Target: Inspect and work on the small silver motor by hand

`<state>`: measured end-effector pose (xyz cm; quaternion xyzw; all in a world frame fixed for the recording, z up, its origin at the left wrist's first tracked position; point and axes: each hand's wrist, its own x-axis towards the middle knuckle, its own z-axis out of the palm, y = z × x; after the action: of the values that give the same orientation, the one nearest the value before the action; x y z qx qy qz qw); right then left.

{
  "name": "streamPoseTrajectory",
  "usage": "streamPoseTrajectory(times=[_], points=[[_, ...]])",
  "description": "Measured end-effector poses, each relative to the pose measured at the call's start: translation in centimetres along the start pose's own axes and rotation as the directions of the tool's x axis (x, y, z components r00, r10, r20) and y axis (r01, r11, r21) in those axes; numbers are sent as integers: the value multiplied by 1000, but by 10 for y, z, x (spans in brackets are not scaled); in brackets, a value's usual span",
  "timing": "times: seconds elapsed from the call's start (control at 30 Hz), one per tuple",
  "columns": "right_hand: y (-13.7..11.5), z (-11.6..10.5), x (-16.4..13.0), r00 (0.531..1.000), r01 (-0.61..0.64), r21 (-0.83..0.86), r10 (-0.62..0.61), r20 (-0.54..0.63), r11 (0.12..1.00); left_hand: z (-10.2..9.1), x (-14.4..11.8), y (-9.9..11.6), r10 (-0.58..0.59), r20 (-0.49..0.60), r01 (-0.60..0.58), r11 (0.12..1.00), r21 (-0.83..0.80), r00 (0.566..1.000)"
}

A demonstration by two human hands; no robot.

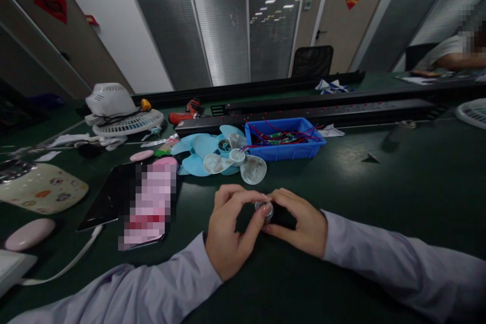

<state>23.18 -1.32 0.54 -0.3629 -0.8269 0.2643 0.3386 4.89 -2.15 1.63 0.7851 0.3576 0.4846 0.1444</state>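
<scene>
Just in front of me, low over the dark green table, both hands meet around a small silver cylinder that looks like a small motor. My left hand is closed, its thumb and index finger pinching the near and top sides of it. My right hand closes on it from the right, with fingertips at the far edge and the thumb low at the side. The fingers hide much of the cylinder. Beyond the hands lie light-blue fan blades and greyish-white fan blades.
A blue bin holds circuit boards and red wires. Black metal rails cross the table behind it, near a red drill. To the left are a white fan, a tablet and a pink phone. Another person's arm shows far right.
</scene>
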Motion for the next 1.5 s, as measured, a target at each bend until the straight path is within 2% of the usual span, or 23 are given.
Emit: streamPoseTrajectory(times=[0.2, 0.4, 0.57, 0.8, 0.9, 1.0, 1.13, 1.33, 1.43, 1.5], points=[[0, 0, 0, 1000, -3, 2, 3, 3, 1000, -4, 0, -1, -11, 56, 9, 999, 33, 998], [-1, 0, -1, 1000, -11, 21, 11, 3, 1000, -2, -1, -2, -7, -37, 8, 1000, 14, 999], [0, 1, -1, 1000, -17, 10, 17, 3, 1000, 0, 1, -4, -25, -36, 22, 997, -80, 999], [2, 2, -1, 1000, -9, 42, 9, -4, 999, -5, 0, -6, -104, 119, 123, 979, -164, 987], [4, 2, -2, 1000, 3, 41, -3, -4, 999, -7, -1, -5, -107, 142, 130, 978, -164, 984], [4, 3, -2, 1000, 8, 17, -8, -3, 1000, -6, -2, -4, -101, 120, 118, 983, -138, 988], [1, 3, -1, 1000, -10, 2, 10, -2, 1000, -1, -3, -2, -79, 33, 82, 993, -91, 996], [-6, 0, -2, 999, -41, -39, 41, 16, 998, 6, -3, -5, -91, -51, 87, 993, -74, 995], [-2, 6, -3, 999, -29, -62, 28, -24, 998, 10, -2, -9, -87, -67, 82, 994, -71, 994], [8, 11, -2, 995, -5, -76, -3, -100, 997, 13, -3, -13, -80, -87, 72, 993, -91, 993]])
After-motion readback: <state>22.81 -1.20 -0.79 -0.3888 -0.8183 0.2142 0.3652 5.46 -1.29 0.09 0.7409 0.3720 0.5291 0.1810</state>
